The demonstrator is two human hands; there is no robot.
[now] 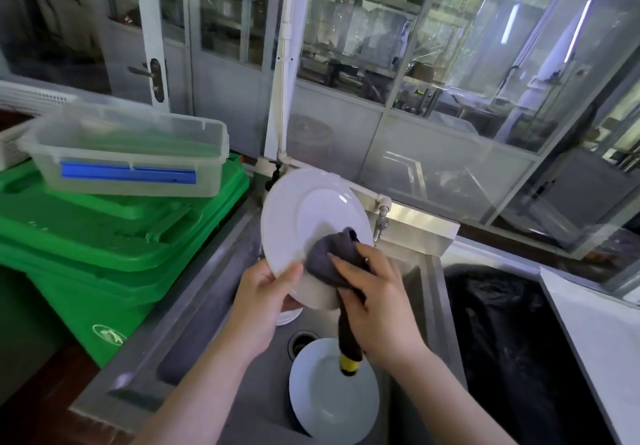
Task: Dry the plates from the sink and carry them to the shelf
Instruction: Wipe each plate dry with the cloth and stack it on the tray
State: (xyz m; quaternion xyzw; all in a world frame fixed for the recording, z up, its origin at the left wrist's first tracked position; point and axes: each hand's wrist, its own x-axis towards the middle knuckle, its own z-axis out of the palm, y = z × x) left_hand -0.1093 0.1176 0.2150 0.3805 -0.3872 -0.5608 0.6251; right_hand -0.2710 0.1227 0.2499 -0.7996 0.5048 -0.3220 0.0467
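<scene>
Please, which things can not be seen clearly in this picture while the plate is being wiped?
Head view, the only one:
- Lower part of the held plate: covered by the grey cloth, right hand and left hand.
- How many plates lie in the sink: the stack's edge is dark and the right forearm crosses it.
- The shelf: not identifiable.
- Behind the glass: reflections blur it.

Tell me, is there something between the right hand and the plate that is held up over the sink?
Yes. A dark grey cloth lies between the right hand and the face of the white plate. The left hand grips the plate's lower rim directly, with nothing between.
</scene>
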